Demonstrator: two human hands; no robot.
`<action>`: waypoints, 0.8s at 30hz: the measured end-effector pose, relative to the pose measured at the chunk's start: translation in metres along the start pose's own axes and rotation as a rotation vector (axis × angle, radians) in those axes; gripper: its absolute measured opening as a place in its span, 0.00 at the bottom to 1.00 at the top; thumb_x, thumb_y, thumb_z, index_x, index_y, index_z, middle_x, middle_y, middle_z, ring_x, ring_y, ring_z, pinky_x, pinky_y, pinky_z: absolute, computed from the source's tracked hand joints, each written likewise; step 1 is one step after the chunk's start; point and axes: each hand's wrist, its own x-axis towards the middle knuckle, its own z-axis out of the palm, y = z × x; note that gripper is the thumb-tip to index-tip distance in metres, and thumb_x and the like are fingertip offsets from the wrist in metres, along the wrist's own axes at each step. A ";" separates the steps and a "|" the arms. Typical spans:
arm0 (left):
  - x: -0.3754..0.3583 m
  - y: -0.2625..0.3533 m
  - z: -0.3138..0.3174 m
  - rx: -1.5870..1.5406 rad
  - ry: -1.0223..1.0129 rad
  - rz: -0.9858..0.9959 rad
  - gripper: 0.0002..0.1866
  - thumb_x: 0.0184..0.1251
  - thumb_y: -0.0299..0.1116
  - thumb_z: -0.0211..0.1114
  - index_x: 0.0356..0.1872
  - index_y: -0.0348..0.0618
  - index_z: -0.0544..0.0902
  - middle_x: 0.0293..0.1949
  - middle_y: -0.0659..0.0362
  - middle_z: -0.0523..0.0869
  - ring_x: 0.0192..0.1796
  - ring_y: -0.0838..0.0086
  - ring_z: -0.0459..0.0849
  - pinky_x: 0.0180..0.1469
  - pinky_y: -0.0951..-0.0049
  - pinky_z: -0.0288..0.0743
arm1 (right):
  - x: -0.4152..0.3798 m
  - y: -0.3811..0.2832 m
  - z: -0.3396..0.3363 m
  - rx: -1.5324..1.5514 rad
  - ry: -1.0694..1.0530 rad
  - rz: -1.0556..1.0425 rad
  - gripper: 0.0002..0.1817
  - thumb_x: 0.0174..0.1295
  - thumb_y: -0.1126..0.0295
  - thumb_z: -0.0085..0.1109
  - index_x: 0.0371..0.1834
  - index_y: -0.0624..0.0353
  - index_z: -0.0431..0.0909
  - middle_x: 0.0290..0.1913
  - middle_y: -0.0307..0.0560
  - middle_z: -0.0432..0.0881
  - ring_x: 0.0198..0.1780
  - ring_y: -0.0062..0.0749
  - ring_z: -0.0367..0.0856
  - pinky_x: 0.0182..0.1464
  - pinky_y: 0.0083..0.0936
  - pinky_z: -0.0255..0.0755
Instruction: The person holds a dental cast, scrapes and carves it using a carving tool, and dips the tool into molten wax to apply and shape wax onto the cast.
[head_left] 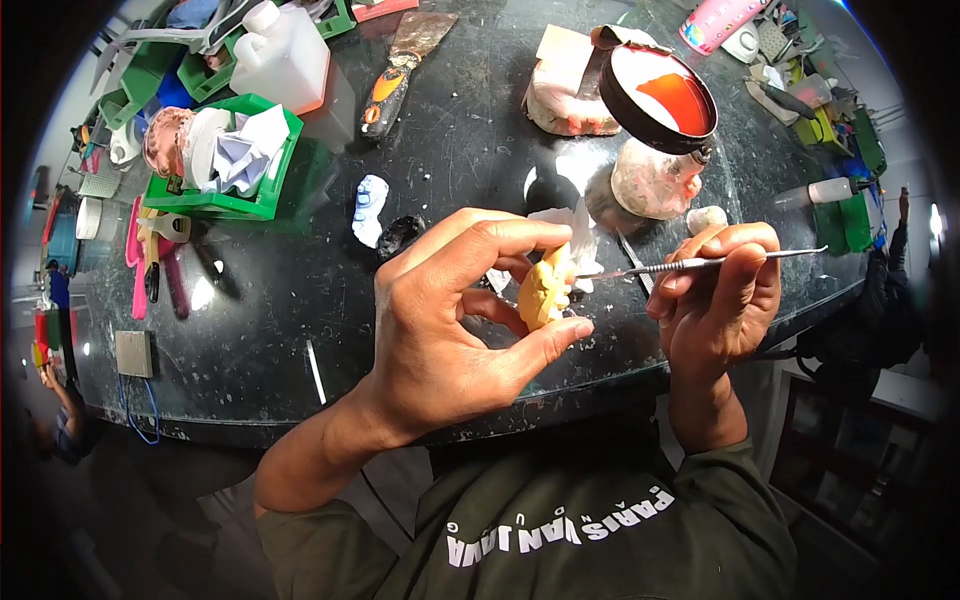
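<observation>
Between the thumb and fingers of my left hand is a yellow dental cast, held up over the front of the dark table. My right hand grips a thin metal dental carver like a pen. The carver's left tip reaches right to the side of the cast, and its hooked other end points off to the right. Behind my left hand lie a pale blue dental impression and a black lump. Crumpled white tissue shows behind the cast.
A green bin with pink and white models stands at left, near a plastic jug. A scraper lies at the back. A round black-rimmed dish with red material sits above a stained plaster lump.
</observation>
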 end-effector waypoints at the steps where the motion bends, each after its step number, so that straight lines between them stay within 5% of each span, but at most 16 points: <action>1: 0.000 0.000 0.000 0.000 -0.001 0.001 0.30 0.47 0.22 0.85 0.55 0.37 0.84 0.52 0.54 0.84 0.49 0.73 0.89 0.38 0.79 0.89 | 0.000 0.000 0.000 -0.003 -0.001 0.000 0.17 0.80 0.56 0.51 0.44 0.61 0.70 0.31 0.45 0.78 0.20 0.23 0.81 0.16 0.17 0.72; 24: 0.000 -0.001 0.000 -0.014 -0.008 0.009 0.30 0.48 0.21 0.84 0.56 0.37 0.84 0.52 0.53 0.83 0.49 0.72 0.89 0.39 0.79 0.90 | -0.001 -0.001 0.000 -0.010 0.003 0.006 0.17 0.79 0.56 0.52 0.43 0.62 0.70 0.32 0.44 0.77 0.21 0.23 0.82 0.16 0.17 0.73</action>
